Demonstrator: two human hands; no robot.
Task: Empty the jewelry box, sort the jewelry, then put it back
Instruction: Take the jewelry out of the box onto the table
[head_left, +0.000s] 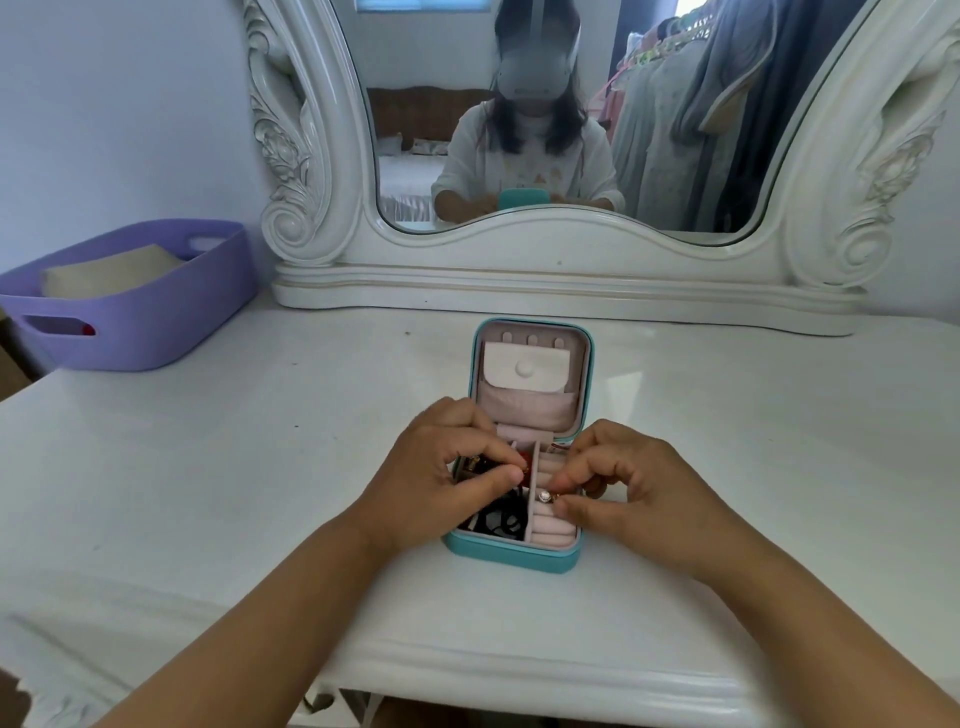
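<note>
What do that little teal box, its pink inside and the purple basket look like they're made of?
Jewelry box: the teal shell looks like faux leather, smooth with a soft sheen. Its pink lining seems velvety fabric, matte and slightly wrinkled. The purple basket looks like moulded plastic, with an even colour, rounded edges and cut-out handles.

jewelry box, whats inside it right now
The open jewelry box shows pale ring rolls on its right side and dark tangled cords on its left. The right hand pinches a ring; the left hand covers the upper-left compartments.
</note>
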